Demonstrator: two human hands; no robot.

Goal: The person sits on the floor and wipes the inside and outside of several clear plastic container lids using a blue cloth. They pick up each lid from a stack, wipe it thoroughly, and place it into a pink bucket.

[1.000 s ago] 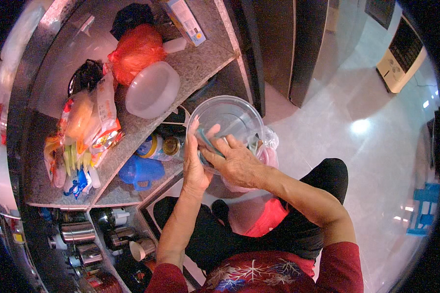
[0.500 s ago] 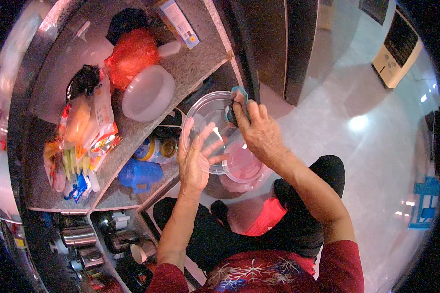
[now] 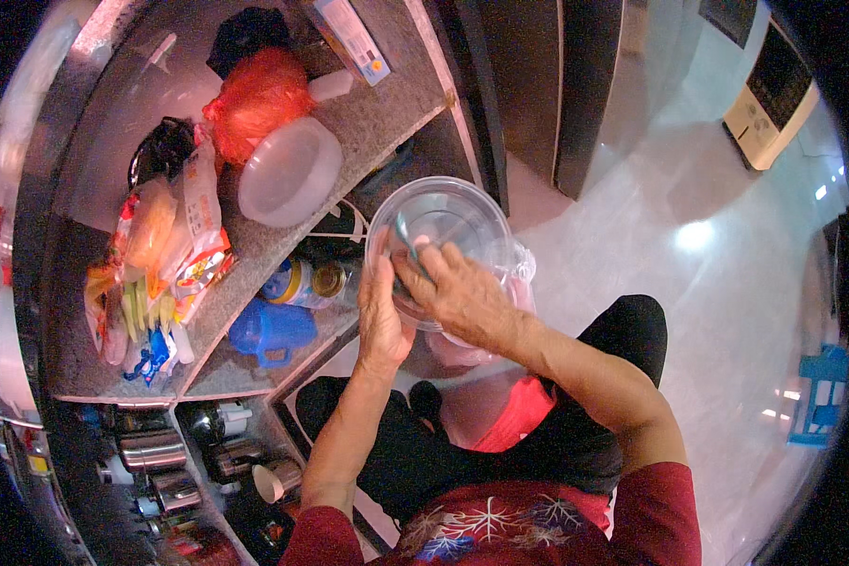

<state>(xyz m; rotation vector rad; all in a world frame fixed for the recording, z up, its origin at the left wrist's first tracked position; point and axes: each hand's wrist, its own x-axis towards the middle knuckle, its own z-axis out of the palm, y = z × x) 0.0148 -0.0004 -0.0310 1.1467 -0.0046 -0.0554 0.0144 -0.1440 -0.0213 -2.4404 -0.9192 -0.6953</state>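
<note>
My left hand (image 3: 383, 321) grips the near left side of a round, clear plastic bowl (image 3: 486, 222), with its fingers partly hidden. Inside the bowl, my right hand (image 3: 467, 297) is closed on a cloth (image 3: 404, 231). Only a teal edge and a dark bit of that cloth show past the fingers. Beneath the bowl, a pinkish plastic container (image 3: 460, 351) is mostly covered by my hand and the bowl.
On the grey shelf to the left stand a translucent white bowl (image 3: 291, 173), a red plastic bag (image 3: 259, 104) and bagged food (image 3: 151, 236). Lower down are a blue jug (image 3: 272, 330), a jar (image 3: 330, 279) and steel pots (image 3: 154, 451). A blue stool (image 3: 823, 396) stands far right.
My right hand has moved left and nearer with the cloth, from the bowl's far right rim to its left inner side. The bowl has shifted slightly right.
</note>
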